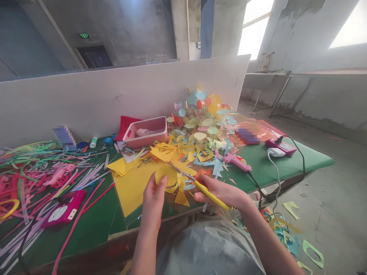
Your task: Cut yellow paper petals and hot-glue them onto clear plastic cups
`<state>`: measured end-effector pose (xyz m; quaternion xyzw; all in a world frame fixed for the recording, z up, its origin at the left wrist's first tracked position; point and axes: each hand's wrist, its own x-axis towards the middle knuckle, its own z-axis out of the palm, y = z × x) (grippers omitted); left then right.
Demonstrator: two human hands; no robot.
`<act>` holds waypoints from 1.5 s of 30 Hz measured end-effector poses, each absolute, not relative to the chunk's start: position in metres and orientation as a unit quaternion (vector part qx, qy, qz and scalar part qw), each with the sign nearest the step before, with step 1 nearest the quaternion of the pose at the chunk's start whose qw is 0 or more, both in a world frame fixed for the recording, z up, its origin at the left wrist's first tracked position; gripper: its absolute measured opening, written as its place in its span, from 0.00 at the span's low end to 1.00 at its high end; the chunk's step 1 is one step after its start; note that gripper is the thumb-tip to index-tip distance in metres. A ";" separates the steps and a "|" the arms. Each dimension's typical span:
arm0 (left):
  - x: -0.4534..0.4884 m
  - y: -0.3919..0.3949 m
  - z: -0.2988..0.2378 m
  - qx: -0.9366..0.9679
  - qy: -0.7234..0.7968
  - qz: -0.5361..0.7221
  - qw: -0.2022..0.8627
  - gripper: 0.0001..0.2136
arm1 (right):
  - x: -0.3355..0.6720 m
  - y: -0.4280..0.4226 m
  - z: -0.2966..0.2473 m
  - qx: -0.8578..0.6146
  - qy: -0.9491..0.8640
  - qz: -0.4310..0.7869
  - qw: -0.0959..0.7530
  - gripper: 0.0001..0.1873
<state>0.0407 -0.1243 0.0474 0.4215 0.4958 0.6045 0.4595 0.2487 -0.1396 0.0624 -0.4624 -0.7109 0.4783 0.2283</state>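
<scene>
My right hand (220, 192) grips a pair of yellow-handled scissors (211, 194), with the steel blades (182, 172) pointing up and left toward the paper. My left hand (153, 200) pinches the edge of a rounded yellow paper piece (165, 175), which the blades nearly reach. Under the hands lies a large yellow paper sheet (134, 189) on a clear plastic mat (186, 204). Yellow offcuts (181, 196) are scattered around it.
On the green table (271, 162) stand a pink tray (145, 133), a heap of pastel paper circles (202, 122) and a pink glue gun (236, 161). Coloured strips (43, 179) cover the left side. Paper scraps (312, 254) lie on the floor at right.
</scene>
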 end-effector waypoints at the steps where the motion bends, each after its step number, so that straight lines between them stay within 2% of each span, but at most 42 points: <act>1: 0.041 -0.125 0.047 0.423 0.497 0.604 0.457 0.22 | 0.248 -0.139 0.061 -0.467 -0.711 0.476 0.223 0.27; 10: 0.041 -0.124 0.046 0.430 0.522 0.597 0.432 0.22 | 0.248 -0.138 0.062 -0.520 -0.701 0.441 0.210 0.24; 18: 0.036 -0.118 0.039 0.438 0.511 0.605 0.426 0.24 | 0.242 -0.137 0.059 -0.551 -0.683 0.388 0.281 0.27; 21: 0.037 -0.118 0.037 0.436 0.512 0.606 0.424 0.24 | 0.244 -0.128 0.059 -0.586 -0.678 0.360 0.259 0.26; 25: 0.039 -0.115 0.028 0.433 0.497 0.610 0.439 0.25 | 0.242 -0.096 0.059 -0.673 -0.687 0.225 0.156 0.25; 27: 0.038 -0.112 0.021 0.436 0.506 0.605 0.433 0.24 | 0.237 -0.074 0.057 -0.687 -0.686 0.193 0.139 0.21; 32: 0.028 -0.103 0.008 0.453 0.546 0.569 0.415 0.22 | 0.224 -0.031 0.051 -0.694 -0.691 0.152 0.133 0.10; 35: 0.024 -0.103 0.011 0.473 0.572 0.545 0.390 0.21 | 0.219 -0.033 0.052 -0.672 -0.706 0.136 0.179 0.13; 39: 0.030 -0.108 0.019 0.511 0.579 0.528 0.353 0.21 | 0.213 -0.061 0.057 -0.598 -0.739 0.194 0.240 0.20; 42: 0.036 -0.112 0.022 0.530 0.575 0.519 0.345 0.22 | 0.207 -0.080 0.055 -0.504 -0.716 0.376 0.304 0.28; 45: 0.041 -0.115 0.023 0.529 0.577 0.513 0.350 0.22 | 0.202 -0.088 0.049 -0.457 -0.679 0.458 0.347 0.30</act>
